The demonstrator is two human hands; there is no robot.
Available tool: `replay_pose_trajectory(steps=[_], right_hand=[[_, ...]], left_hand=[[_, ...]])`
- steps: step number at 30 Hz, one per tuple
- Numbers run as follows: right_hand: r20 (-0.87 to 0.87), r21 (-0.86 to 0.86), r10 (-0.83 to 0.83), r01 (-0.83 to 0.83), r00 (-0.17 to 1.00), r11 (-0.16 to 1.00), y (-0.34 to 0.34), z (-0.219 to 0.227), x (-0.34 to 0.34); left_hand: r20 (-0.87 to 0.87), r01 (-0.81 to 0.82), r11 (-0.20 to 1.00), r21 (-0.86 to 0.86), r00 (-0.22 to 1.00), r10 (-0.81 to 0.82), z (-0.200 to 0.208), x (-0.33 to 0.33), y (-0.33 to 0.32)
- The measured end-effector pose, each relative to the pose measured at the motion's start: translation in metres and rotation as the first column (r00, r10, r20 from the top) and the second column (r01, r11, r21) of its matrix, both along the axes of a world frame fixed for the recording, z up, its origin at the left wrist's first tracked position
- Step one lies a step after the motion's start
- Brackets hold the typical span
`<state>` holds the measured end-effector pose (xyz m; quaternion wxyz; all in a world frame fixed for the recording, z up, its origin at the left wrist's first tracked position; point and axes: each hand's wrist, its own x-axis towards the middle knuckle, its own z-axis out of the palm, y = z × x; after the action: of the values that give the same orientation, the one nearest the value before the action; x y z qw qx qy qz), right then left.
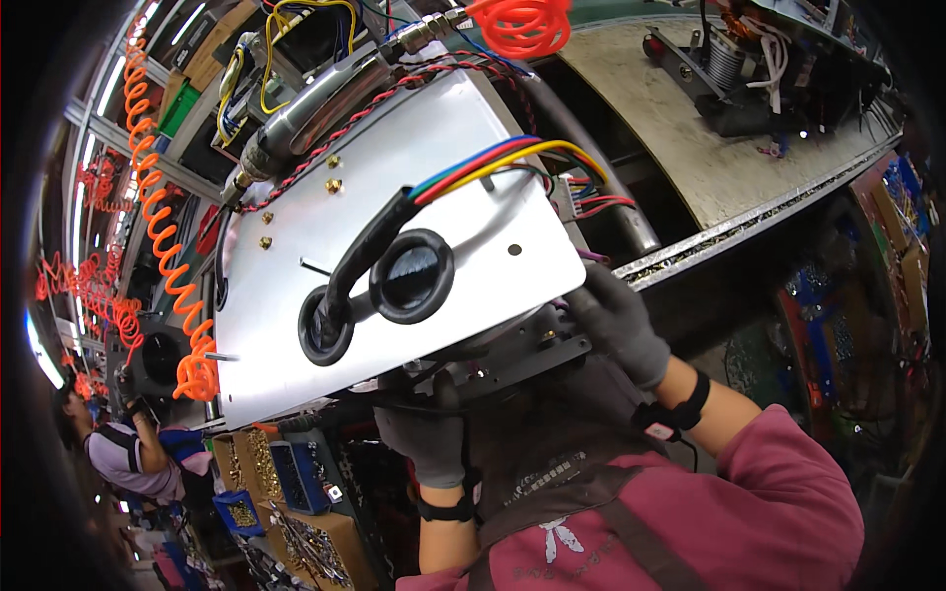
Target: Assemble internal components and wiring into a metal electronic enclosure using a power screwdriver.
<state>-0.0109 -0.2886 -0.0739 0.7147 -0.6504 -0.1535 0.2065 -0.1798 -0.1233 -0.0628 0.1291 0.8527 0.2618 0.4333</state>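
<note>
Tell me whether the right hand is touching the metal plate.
Touching. The head view shows the gloved right hand gripping the lower right corner of the metal plate, fingers wrapped at its edge with no gap.

Panel (394, 187): frame centre, grommet (411, 276) on it. Left hand (429, 433) below panel; right hand (616, 320) at its lower-right corner. Coiled hose (163, 236) left. Parts bins (286, 492) lower left. Conveyor (690, 138) upper right.

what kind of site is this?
Likely a factory assembly line. Gloved left hand and right hand hold a metal panel with wiring; orange coiled air hoses hang overhead, parts bins sit below, and a conveyor carries another unit.
</note>
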Motion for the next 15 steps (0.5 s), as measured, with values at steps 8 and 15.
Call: replay_pose_trajectory(steps=[8, 15], right_hand=[[0.091, 0.02, 0.069, -0.072, 0.993, 0.997, 0.002, 0.002, -0.003], [0.373, -0.274, 0.398, -0.31, 0.838, 0.91, 0.024, 0.005, 0.058]], left_hand=[[0.079, -0.043, 0.995, 0.088, 0.996, 0.036, -0.013, 0.01, 0.012], [0.159, -0.027, 1.0, 0.015, 0.987, 0.025, -0.027, -0.008, 0.034]])
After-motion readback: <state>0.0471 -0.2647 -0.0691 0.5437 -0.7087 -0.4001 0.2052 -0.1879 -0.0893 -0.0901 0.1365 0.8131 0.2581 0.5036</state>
